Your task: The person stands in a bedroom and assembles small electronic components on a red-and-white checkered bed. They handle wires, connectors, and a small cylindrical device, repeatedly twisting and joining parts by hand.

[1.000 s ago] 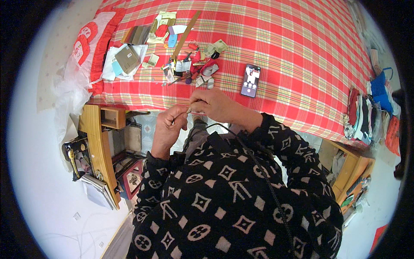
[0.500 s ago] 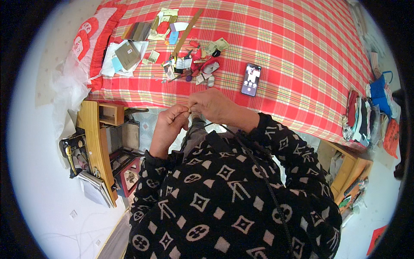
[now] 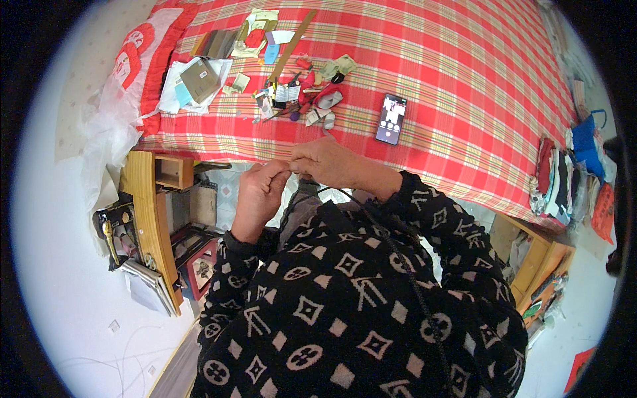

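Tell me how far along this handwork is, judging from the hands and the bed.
Done: nothing finished shows; small craft pieces lie loose on the red checked bedspread, beside a phone.
In hand: the left hand and right hand meet fingertip to fingertip at the bed's edge, pinching something too small to make out.
Left: the scattered pieces and a long wooden ruler lie untouched.

left hand a touch lower and nearer the right hand, fingertips now together
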